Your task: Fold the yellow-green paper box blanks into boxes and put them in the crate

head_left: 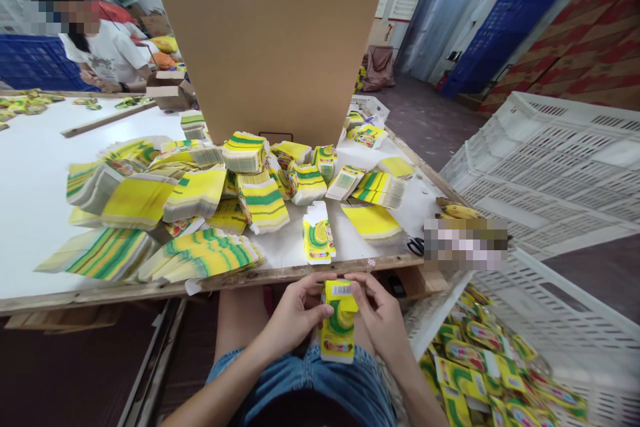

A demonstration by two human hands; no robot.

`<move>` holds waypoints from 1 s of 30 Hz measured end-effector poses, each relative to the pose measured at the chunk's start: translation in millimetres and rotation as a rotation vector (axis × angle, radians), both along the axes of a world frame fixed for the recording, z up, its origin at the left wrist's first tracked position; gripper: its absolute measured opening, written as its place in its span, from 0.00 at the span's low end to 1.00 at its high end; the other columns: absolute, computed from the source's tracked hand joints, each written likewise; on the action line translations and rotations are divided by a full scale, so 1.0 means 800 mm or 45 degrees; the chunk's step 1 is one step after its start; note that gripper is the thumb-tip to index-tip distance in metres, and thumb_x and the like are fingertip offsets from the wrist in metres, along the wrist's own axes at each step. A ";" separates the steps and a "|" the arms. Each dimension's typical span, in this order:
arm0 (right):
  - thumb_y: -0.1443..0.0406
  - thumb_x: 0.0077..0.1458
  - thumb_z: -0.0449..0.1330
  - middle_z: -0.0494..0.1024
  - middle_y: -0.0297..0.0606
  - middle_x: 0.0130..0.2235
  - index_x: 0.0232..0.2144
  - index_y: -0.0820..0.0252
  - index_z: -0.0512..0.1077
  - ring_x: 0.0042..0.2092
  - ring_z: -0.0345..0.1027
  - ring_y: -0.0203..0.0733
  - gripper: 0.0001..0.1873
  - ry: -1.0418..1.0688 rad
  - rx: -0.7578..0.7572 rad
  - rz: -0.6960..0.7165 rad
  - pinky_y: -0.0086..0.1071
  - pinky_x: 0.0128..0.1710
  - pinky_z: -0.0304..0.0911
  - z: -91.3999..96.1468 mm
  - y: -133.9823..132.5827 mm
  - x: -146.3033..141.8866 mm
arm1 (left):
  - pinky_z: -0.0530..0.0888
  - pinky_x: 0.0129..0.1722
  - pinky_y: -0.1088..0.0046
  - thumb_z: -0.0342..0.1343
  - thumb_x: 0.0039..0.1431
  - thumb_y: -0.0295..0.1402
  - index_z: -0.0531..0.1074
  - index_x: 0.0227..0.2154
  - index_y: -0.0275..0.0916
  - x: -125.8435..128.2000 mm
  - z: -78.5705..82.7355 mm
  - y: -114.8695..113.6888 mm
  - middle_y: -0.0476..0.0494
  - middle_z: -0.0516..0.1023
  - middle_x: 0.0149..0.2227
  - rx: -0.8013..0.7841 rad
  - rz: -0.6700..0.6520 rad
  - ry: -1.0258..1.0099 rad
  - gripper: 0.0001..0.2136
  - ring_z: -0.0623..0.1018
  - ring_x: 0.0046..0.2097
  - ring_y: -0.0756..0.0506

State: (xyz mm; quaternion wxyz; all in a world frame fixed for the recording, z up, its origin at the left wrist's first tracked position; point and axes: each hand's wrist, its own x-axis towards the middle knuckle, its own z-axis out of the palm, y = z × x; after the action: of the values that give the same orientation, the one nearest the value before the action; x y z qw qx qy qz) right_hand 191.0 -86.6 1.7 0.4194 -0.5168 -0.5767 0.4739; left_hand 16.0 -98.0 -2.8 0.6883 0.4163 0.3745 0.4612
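Carton: You hold the small yellow-and-green carton (339, 327) upright over your lap, just below the front edge of the desk (30, 213), its barcode flap on top. A grip from both sides likely stops it from skewing.
Left hand: Your left hand (295, 313) wraps the carton's left side, fingers pinching it with the thumb across the front.
Right hand: Your right hand (383, 317) has its fingers curled in and pinching the carton's top right edge by the flap.
Flat stacks: The flat stacks (200, 193) lie fanned across the desk, probably so single blanks lift off easily.
Standing carton: One standing carton (319, 237) sits near the desk's front edge, apart from your hands.
White crate: The white crate (575, 320) at your right holds loose cartons, low and close by your right arm.
Cardboard box: A tall cardboard box (270, 40) stands behind the stacks.
Person: Another person (110, 53) works at the far left, well apart.
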 end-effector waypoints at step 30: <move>0.49 0.47 0.65 0.81 0.41 0.32 0.37 0.62 0.78 0.31 0.72 0.44 0.24 0.401 -0.303 -0.347 0.33 0.31 0.66 -0.033 0.011 -0.001 | 0.75 0.53 0.67 0.47 0.63 0.22 0.73 0.46 0.35 -0.019 -0.053 0.020 0.34 0.79 0.48 1.482 0.264 1.156 0.13 0.76 0.54 0.43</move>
State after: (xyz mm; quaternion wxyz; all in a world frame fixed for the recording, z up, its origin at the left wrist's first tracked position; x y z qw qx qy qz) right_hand 190.0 -77.7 -24.4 0.5003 -0.5554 -0.3690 0.5523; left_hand 0.5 -82.0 -45.2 0.0871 0.8256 0.3547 0.4302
